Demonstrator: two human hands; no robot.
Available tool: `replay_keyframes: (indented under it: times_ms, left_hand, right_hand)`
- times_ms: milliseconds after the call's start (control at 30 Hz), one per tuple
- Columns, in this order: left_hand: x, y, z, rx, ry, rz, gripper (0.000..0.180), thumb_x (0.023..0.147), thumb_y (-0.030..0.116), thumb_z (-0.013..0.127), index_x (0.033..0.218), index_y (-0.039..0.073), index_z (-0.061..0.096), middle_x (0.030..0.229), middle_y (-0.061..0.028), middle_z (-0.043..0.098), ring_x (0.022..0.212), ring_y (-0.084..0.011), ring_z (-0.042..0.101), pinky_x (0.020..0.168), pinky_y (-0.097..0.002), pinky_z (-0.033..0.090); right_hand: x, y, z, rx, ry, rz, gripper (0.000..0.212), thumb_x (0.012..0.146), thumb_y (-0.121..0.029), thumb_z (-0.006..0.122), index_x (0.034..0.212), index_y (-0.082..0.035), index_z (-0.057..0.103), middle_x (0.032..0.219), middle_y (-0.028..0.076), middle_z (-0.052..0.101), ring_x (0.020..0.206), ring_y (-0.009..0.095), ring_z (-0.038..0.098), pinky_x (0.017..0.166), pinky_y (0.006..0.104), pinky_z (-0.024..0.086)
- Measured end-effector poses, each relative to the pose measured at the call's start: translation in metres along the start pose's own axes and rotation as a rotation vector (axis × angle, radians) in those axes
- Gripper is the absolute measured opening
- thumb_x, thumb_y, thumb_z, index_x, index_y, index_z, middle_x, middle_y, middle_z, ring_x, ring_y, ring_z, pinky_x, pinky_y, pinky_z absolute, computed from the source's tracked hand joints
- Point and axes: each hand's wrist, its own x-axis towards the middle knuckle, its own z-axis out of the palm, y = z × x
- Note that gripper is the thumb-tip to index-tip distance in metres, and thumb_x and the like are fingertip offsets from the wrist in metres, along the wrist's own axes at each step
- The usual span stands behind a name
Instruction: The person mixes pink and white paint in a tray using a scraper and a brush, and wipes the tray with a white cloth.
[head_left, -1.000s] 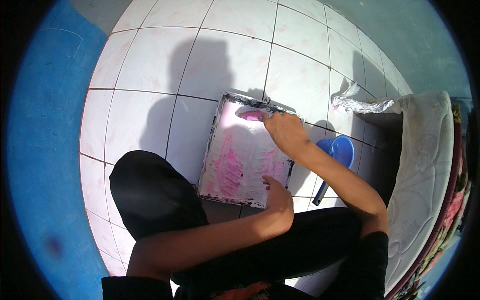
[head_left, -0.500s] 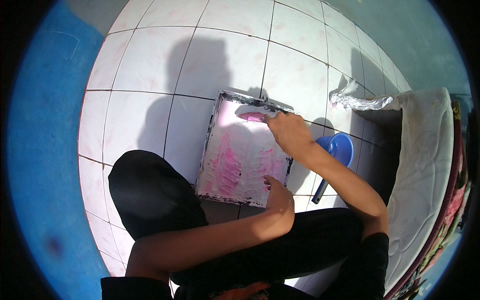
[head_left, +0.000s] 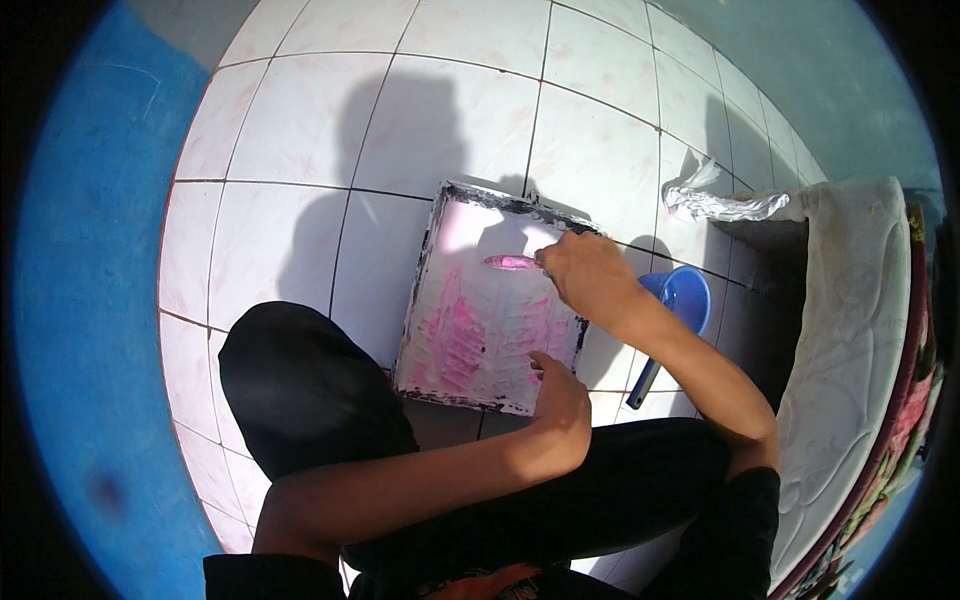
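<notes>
Near the middle of the frame, a rimmed white panel (head_left: 430,285) smeared with pink paste (head_left: 460,345) lies on the tiled floor (head_left: 460,110). Over its upper right part, the right hand (head_left: 590,275) is closed around a pink-coated tool (head_left: 510,262) whose end points left; whether that end touches the panel cannot be told. Lower down, the left hand (head_left: 562,392) sits at the panel's lower right edge with its index finger extended; its grip, if any, is hidden. Should that hold be loose, a hard push could slide or turn the panel across smooth tile. Too much pressure might gouge the coating. A wide elbow swing could knock the blue dipper (head_left: 690,295), right of centre.
</notes>
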Motion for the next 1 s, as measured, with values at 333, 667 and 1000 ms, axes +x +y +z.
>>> replay_keyframes:
  times_ms: [333,667,1000]
  left_hand:
    - [0.006,-0.008,0.002,0.016,-0.022,0.001,0.049,0.082,0.026,0.063,0.123,-0.001,0.060,0.123,-0.0235,0.059,0.117,-0.0400,0.054,0.101,-0.0581,0.035]
    - [0.005,-0.005,0.003,0.016,0.020,-0.022,0.062,0.094,0.053,0.042,0.117,0.000,0.063,0.117,-0.0218,0.062,0.117,-0.0362,0.054,0.103,-0.0541,0.031]
    - [0.000,-0.004,-0.003,0.011,-0.012,0.032,0.045,0.089,0.039,0.054,0.117,0.005,0.065,0.117,-0.0183,0.062,0.116,-0.0342,0.054,0.103,-0.0556,0.031]
  right_hand:
    - [0.021,0.003,0.003,-0.159,0.165,0.043,0.019,0.083,-0.005,0.056,0.100,-0.005,0.065,0.070,0.015,0.063,0.067,0.030,0.068,0.058,0.0383,0.055]
    - [0.020,0.003,0.028,-0.112,0.067,-0.061,0.024,0.081,-0.003,0.058,0.104,-0.003,0.064,0.071,0.016,0.065,0.069,0.032,0.068,0.059,0.0398,0.055]
    - [-0.019,0.009,-0.012,-0.061,-0.001,0.154,0.015,0.075,-0.008,0.065,0.089,-0.004,0.068,0.080,0.020,0.066,0.077,0.035,0.068,0.065,0.0416,0.056]
